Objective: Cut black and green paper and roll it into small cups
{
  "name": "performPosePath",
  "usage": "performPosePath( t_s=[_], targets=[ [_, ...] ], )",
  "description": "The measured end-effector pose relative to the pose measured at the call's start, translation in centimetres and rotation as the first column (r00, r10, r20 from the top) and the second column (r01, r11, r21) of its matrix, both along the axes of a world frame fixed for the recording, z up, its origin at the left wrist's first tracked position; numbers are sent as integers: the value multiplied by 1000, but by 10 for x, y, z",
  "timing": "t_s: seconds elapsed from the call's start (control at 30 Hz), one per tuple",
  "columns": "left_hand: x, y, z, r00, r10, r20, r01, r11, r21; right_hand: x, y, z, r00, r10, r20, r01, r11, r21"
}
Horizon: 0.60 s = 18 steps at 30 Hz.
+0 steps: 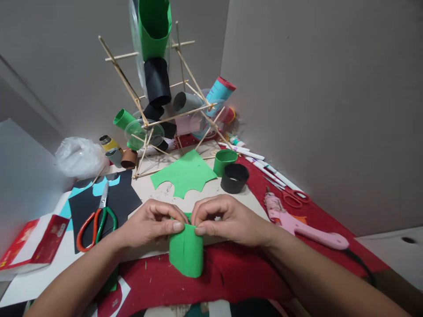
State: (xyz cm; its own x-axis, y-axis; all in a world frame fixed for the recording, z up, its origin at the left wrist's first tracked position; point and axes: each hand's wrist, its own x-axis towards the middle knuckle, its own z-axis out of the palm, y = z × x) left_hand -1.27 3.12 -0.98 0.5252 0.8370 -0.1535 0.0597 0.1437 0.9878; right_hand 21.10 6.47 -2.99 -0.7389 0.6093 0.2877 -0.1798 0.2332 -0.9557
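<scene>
Head view: L hand (155,222) & R hand (228,220) together at desk's near edge, thumbs & forefingers of both pinched on top seam of green paper tube (187,255), upright, approx. mid-desk over red cloth (238,268). Behind, flat green paper sheet (185,174); just right of it, green ring (224,160) touching black ring (234,178), contents unclear. Toward far edge, stick frame (158,110) w/ clear sleeve (135,26) holding green & black paper rolls. Left side: scissors (96,222) on black paper (122,198). Right side: pink glue gun (297,222).
</scene>
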Motion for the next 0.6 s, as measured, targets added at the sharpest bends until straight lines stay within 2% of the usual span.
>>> performPosePath(
  t_s=[0.1,0.2,0.47,0.6],
  targets=[
    [-2,1,-6,994,74,83,-69,995,-65,0,2,-2,998,-52,-37,50,997,-58],
    [-5,2,-13,985,115,125,-102,989,-109,0,4,-4,998,-56,-30,50,983,-177],
    [-5,0,-14,989,-45,138,72,978,-197,-7,1,-6,993,38,-108,-74,931,-356],
    [-5,-3,-11,987,-122,107,146,956,-253,-8,0,-6,979,119,-168,-185,867,-463]
  ],
)
